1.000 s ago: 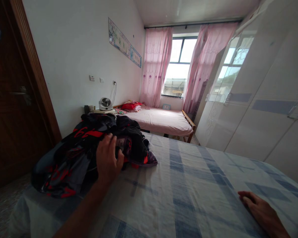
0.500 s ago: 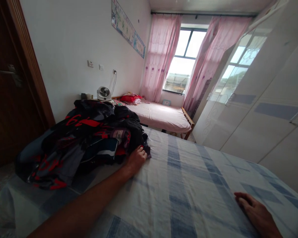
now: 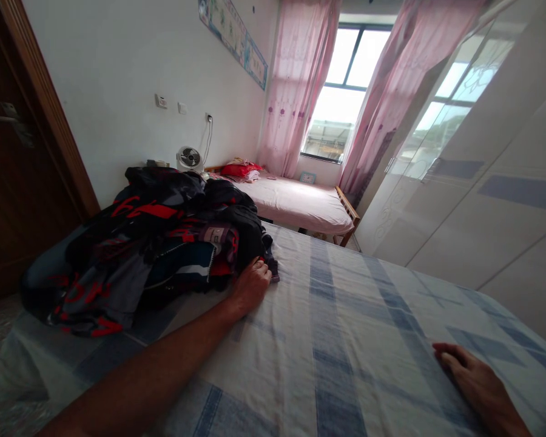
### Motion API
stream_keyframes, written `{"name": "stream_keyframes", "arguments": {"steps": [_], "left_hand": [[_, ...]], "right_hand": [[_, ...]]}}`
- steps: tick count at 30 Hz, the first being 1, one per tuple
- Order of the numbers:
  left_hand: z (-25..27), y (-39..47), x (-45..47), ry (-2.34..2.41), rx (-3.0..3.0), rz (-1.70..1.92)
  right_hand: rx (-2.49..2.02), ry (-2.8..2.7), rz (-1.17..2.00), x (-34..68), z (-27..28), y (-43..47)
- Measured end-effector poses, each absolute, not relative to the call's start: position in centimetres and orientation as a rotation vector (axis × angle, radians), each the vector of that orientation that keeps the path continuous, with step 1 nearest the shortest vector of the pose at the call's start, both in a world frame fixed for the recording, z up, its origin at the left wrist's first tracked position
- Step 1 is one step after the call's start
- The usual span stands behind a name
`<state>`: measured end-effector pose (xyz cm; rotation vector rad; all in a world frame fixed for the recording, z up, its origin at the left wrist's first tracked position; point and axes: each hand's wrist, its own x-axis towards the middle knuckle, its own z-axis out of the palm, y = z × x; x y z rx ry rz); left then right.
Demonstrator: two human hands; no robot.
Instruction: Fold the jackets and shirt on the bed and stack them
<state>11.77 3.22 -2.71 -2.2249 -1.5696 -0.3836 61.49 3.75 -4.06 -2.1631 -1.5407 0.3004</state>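
Observation:
A heap of dark clothes (image 3: 159, 243), black and grey with red markings, lies on the left part of the bed. At its right edge is my left hand (image 3: 252, 284), its fingers curled closed on the edge of a black garment (image 3: 250, 237). The fingertips are partly hidden in the cloth. My right hand (image 3: 475, 379) hovers or rests low over the blue-and-white bedsheet (image 3: 355, 340) at the lower right. Its fingers are loosely bent, thumb apart from the forefinger, and nothing shows in it.
Behind the bed stands a second bed (image 3: 300, 203) with a pink sheet and a red bundle (image 3: 241, 170). A small white fan (image 3: 190, 158) is beyond the clothes. White wardrobes (image 3: 482, 212) line the right side. A brown door (image 3: 22, 182) is at the left.
The view has tilted slightly downward, so the room sits higher in the picture. My left hand stays at the edge of the clothes, and my right hand stays low over the sheet.

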Motion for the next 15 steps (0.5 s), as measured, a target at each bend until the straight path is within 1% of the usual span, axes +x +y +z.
{"name": "stream_keyframes", "arguments": {"steps": [15], "left_hand": [[-2.85, 3.39, 11.95, -1.597, -2.251, -0.425]], "right_hand": [[-2.171, -1.461, 0.362, 61.18, -3.39, 3.54]]}}
